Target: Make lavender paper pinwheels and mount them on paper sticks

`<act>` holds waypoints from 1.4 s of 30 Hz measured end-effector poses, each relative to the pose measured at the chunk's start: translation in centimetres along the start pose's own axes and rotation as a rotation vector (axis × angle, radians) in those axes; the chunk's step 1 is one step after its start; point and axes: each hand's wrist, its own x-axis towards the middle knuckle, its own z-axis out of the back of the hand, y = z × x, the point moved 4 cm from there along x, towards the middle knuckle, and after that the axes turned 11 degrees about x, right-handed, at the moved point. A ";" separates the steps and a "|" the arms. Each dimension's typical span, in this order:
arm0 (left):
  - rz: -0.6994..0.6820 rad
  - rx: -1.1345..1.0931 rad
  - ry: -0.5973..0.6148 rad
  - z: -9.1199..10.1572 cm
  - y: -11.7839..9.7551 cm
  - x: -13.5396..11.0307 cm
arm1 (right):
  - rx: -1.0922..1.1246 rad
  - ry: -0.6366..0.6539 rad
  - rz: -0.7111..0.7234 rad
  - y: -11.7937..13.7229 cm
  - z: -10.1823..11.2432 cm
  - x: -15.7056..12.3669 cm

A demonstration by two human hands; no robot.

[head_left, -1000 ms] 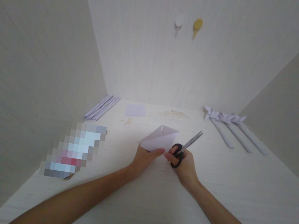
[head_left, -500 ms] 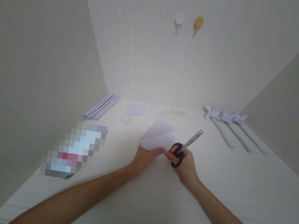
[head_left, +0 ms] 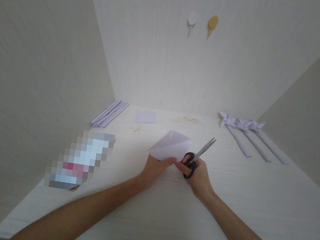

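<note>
My left hand (head_left: 153,170) grips a white paper sheet (head_left: 171,145) by its near edge, thumb on top and fingers hidden underneath. The sheet is creased, with a slit near its far corner. In my right hand (head_left: 198,176) is a pair of scissors (head_left: 204,148) with black handles. Its blades point away to the upper right, slightly apart and clear of the paper. My right thumb and fingertips also meet the sheet's near right corner, close to the left thumb.
Rolled paper sticks (head_left: 109,114) lie at the back left, near a white paper square (head_left: 146,117). Toothpick-like bits (head_left: 137,128) are scattered nearby. Three paper pinwheels on sticks (head_left: 243,125) lie at right. A pixelated object (head_left: 81,160) sits at left. Two hooks (head_left: 213,22) hang on the back wall.
The paper's far corner has shifted slightly right and towards me. The scissor tips have moved a little left. Both hands keep their hold.
</note>
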 end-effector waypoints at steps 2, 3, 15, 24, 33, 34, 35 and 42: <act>0.011 -0.003 -0.008 0.0 0.0 0.0 | -0.010 0.003 0.000 0.0 0.0 0.0; 0.011 -0.003 -0.010 0.0 -0.1 0.0 | -0.013 0.002 -0.001 0.0 0.0 0.0; -0.049 0.124 0.027 -0.1 0.0 0.0 | 0.075 -0.067 -0.016 -0.2 0.3 0.0; 0.031 0.084 -0.083 0.7 1.2 1.2 | -0.109 -0.012 -0.026 0.3 -0.2 -0.2; 0.067 -0.133 -0.152 2.7 1.5 3.4 | -0.343 0.300 -0.146 1.1 -0.8 -1.0; 0.066 -0.136 -0.157 2.9 1.5 3.4 | -0.383 0.326 -0.159 1.0 -0.8 -1.1; 0.062 -0.139 -0.160 3.0 1.5 3.5 | -0.425 0.341 -0.175 1.0 -0.7 -1.1; 0.034 -0.184 -0.179 3.0 1.7 3.6 | -0.635 0.401 -0.244 0.6 -0.1 -1.5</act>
